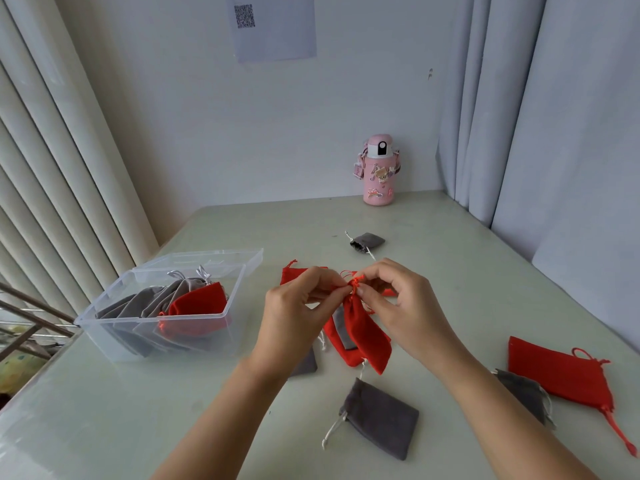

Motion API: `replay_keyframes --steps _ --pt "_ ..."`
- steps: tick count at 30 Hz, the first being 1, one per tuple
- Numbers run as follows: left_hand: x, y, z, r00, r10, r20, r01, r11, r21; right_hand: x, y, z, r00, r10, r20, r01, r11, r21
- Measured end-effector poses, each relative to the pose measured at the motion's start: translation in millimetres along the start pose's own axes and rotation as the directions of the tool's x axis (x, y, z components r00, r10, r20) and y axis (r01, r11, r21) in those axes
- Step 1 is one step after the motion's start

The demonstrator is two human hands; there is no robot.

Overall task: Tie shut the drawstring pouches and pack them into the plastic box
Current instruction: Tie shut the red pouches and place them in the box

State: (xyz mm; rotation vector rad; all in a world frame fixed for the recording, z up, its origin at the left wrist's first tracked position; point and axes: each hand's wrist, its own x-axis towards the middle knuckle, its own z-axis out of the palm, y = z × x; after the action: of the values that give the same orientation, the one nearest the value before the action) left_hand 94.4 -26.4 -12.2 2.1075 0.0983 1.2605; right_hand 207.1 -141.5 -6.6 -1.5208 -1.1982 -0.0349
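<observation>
Red pouch (367,336) hangs lengthwise below both hands; left hand (298,306) and right hand (398,296) pinch its cords (353,280) between them.

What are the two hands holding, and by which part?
A red pouch, held up by its top: the left hand and the right hand each pinch the red cord at its gathered neck.

A pink bottle (378,171) with stickers and a white-and-black cap stands upright on the pale table (450,271) at one o'clock, close to the wall (242,133). A sheet of paper (273,29) bearing a QR code (244,16) hangs on the wall at twelve. Cream curtains (52,150) fall at ten o'clock, and grey-white curtains (554,116) at two. Metal bars (31,317) show at nine o'clock, past the table's edge.
</observation>
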Motion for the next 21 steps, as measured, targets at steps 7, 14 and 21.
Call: replay_keyframes --steps 7,14,21 --pt "4 -7 0 0.987 0.162 0.008 -0.160 0.962 0.220 -1 -1 0 0.999 -0.036 0.019 0.037 0.996 -0.086" --pt "9 -15 -3 0.984 0.165 0.064 -0.176 0.891 0.419 -2 -1 1 1.000 -0.010 0.022 0.013 0.991 -0.133" --pt "9 -9 -5 0.997 0.075 0.028 -0.080 0.945 0.318 -2 -3 2 0.998 0.045 0.044 -0.042 0.998 -0.051"
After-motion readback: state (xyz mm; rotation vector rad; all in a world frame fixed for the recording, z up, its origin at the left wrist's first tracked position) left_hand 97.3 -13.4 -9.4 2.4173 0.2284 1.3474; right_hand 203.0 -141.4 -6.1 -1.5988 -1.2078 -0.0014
